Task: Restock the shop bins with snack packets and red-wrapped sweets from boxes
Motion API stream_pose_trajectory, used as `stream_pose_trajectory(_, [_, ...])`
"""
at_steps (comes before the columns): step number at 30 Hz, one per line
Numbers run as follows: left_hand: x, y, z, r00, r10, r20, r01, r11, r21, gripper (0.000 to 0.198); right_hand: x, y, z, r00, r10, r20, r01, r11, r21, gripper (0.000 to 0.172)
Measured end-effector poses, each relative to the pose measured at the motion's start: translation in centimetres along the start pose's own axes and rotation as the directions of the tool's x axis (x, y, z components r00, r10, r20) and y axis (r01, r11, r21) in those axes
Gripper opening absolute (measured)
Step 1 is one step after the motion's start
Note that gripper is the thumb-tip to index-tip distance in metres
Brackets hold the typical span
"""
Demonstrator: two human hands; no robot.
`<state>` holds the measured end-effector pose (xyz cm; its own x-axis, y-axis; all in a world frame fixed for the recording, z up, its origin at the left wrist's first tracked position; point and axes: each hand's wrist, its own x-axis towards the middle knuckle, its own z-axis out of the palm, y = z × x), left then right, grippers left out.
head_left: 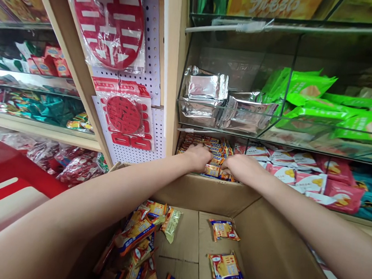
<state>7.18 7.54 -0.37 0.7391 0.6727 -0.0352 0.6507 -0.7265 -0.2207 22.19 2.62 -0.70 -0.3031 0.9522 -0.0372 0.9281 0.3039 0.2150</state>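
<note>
Both arms reach over an open cardboard box [229, 193] into the lowest shelf compartment, which holds rows of small orange-and-blue snack packets [214, 171]. My left hand [200, 157] is closed, its fingers curled down onto the packets at the compartment's left side. Close beside it, my right hand [239, 166] is also closed, with bent fingertips against the packets at the right side. The fingertips of both are partly hidden. Inside the box lie more loose snack packets [226, 266], heaped on the left, and one pale gold packet [171, 224].
Pink-and-white packets [310, 181] fill the compartment to the right. Above, behind a clear shelf front, are silver packets [205, 85] and green packets [315, 116]. Red cut-out decorations [125, 116] hang on a pegboard. A red stool [24, 175] stands at left.
</note>
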Motion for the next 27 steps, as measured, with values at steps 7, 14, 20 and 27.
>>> stream_pose_trajectory(7, [-0.6, -0.4, 0.3, 1.0, 0.01, -0.022, -0.01, 1.0, 0.002, 0.032, 0.1, 0.7, -0.1, 0.988, -0.125, -0.087, 0.124, 0.992, -0.017, 0.02])
stream_pose_trajectory(14, [-0.3, -0.5, 0.4, 1.0, 0.019, -0.024, -0.019, 1.0, 0.003, 0.032, -0.2, 0.6, 0.2, 0.981, -0.192, -0.022, 0.193, 0.978, 0.074, 0.022])
stream_pose_trajectory(20, [-0.3, -0.4, 0.5, 1.0, 0.023, -0.015, -0.023, 0.999, 0.032, 0.034, 0.6, 0.6, 0.3, 0.971, -0.238, 0.012, 0.238, 0.971, 0.015, 0.024])
stream_pose_trajectory(27, [-0.1, -0.2, 0.6, 0.999, 0.03, -0.018, -0.029, 0.999, 0.042, 0.037, 1.1, 1.8, 0.6, 0.983, -0.178, 0.04, 0.177, 0.984, 0.023, 0.025])
